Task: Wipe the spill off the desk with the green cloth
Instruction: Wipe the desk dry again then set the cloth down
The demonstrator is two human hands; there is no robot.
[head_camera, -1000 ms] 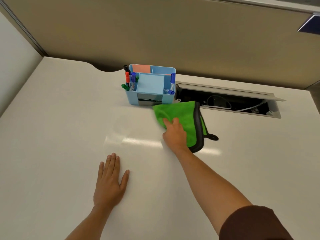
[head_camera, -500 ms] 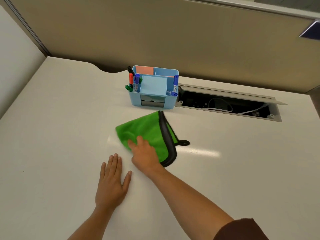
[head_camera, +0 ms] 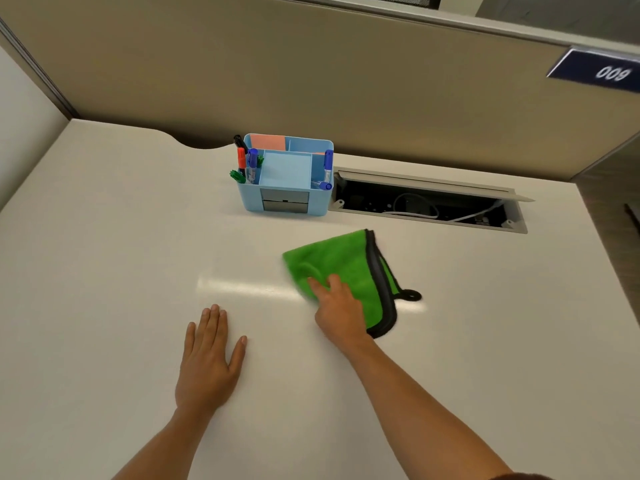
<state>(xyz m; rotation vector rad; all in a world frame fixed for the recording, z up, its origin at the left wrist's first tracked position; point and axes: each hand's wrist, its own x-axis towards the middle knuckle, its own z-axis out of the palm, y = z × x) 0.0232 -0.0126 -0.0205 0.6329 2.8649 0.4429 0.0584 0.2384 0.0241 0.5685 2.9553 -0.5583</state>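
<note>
- Head view shows the white bench (head_camera: 104, 237) filling most of the frame, with a beige partition along the top and an open cable tray (head_camera: 426, 202) set into the bench at centre right.
- A blue organiser (head_camera: 287, 202) with markers stands at upper centre, just left of the cable tray and well clear of the wiping area.
- The green cloth (head_camera: 343, 261) lies flat on the bench right of centre, its black-trimmed edge and hanging loop pointing toward the right of the frame. Half a second ago it sat further left, close to the resting hand; a second ago it was up beside the organiser. So the cloth is sweeping back and forth.
- The right hand (head_camera: 341, 313) presses down on the cloth's near edge, fingers (head_camera: 332, 284) spread flat on it rather than pinching it.
- The left hand (head_camera: 207, 362) rests palm-down at lower centre, fingers extended and holding nothing; it has hardly shifted.
- No liquid can be made out; only a bright ceiling reflection streaks the bench left of the cloth. Wiping looks well under way, though whether any spill remains cannot be told.
</note>
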